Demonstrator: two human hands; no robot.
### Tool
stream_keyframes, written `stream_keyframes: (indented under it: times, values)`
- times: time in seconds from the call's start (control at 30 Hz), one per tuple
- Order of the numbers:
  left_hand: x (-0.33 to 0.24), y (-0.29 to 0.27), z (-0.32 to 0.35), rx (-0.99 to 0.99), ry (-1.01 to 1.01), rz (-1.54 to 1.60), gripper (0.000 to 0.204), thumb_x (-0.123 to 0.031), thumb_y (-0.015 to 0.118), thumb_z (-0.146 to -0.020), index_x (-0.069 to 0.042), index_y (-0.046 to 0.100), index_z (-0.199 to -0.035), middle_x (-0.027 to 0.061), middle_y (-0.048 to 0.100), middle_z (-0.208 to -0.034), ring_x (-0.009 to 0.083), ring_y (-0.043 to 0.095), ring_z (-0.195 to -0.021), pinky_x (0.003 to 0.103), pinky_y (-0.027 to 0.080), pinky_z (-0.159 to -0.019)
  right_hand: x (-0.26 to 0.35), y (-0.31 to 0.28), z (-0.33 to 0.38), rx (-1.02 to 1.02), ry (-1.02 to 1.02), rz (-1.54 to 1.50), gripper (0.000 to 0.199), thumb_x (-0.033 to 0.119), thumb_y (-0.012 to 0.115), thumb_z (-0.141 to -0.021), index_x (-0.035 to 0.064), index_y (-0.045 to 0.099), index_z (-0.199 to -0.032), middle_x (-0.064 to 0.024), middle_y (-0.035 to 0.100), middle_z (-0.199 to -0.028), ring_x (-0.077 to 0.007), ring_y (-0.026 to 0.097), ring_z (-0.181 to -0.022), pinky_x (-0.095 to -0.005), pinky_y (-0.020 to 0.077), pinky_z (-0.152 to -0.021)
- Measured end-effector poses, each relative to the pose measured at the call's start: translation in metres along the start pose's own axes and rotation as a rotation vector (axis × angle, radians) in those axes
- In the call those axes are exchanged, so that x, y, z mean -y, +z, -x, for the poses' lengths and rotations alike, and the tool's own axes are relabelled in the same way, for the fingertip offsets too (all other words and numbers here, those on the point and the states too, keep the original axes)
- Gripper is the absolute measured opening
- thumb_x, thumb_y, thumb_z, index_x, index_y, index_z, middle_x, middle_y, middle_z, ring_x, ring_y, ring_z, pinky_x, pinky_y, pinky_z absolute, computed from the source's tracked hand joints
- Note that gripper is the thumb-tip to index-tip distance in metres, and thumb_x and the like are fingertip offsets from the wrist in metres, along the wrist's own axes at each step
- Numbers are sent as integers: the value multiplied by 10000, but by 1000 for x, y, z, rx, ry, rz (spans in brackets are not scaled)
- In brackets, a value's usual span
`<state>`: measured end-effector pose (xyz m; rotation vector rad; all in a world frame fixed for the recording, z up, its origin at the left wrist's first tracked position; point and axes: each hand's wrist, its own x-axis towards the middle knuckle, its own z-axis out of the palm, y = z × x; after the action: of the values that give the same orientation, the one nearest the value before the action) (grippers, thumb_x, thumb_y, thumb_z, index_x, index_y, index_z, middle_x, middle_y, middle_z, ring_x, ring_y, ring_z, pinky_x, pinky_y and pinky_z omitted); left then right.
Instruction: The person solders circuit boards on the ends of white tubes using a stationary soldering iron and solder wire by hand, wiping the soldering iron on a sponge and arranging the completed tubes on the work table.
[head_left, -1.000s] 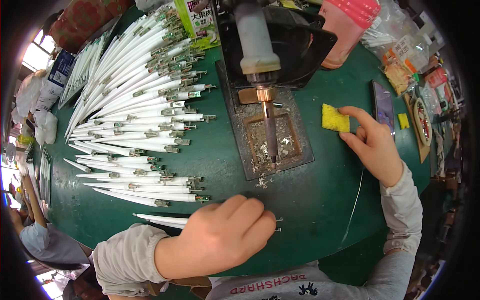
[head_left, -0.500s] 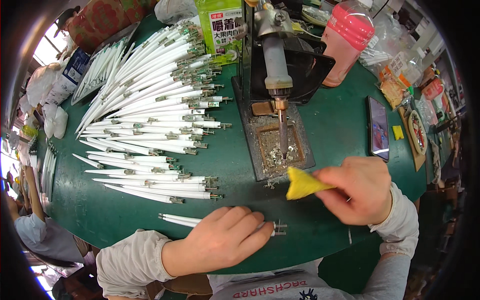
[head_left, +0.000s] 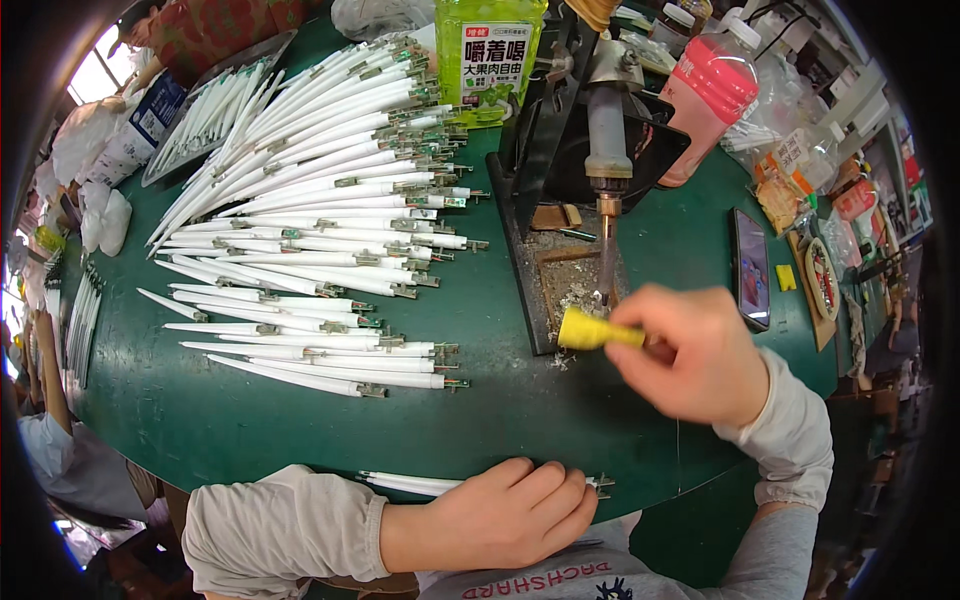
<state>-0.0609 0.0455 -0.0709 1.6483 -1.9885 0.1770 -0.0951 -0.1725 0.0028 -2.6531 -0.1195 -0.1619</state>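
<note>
My right hand pinches a folded yellow pad, maybe sponge or cloth, its wide end pointing left. The pad is just below the tip of a soldering iron, which hangs point-down in a black stand; whether they touch is unclear. Near the table's front edge, my left hand lies with curled fingers over a few slim white tapered tubes. Small metal prongs stick out beyond its fingertips. Many similar white tubes, with small green circuit boards at their right ends, are fanned out at the left.
Solder crumbs lie in and around the stand's tray. Behind are a green-labelled drink container and a pink bottle. A phone lies at the right, beside a small yellow piece. Another person's arm shows at far left.
My right hand has moved slightly left and up relative to the stand, with the yellow pad closer to the iron's tip. My left hand and its tubes have shifted right and nearer me.
</note>
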Motion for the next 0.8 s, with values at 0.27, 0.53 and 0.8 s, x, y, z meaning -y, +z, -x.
stream_keyframes:
  times: [0.27, 0.53, 0.8]
  values:
    - [0, -6, -1, 4, 74, -97, 237, -166, 535, -745, -45, 580, -944, 72, 568, -922, 160, 525, -780, 249, 417, -648, -9, -14, -12, 116, 418, -570, 119, 101, 642, -762, 5, 571, -762, 50, 379, -476, -15, 310, -440, -238, 228, -400]
    - [8, -20, 3, 41, 27, 34, 224, -145, 545, -715, -39, 580, -909, 89, 570, -932, 187, 550, -781, 269, 445, -628, -25, -10, 11, -94, 343, -99, 180, 120, 663, -735, 20, 575, -856, -39, 481, -479, -95, 427, -397, -272, 299, -395]
    - [51, -63, 23, 19, -326, -255, 282, -78, 583, -599, -10, 585, -872, 93, 536, -882, 241, 535, -781, 329, 462, -637, -76, -70, 103, -155, 384, -915, 271, 218, 569, -854, 10, 486, -1007, -68, 544, -598, -92, 527, -470, -172, 354, -341]
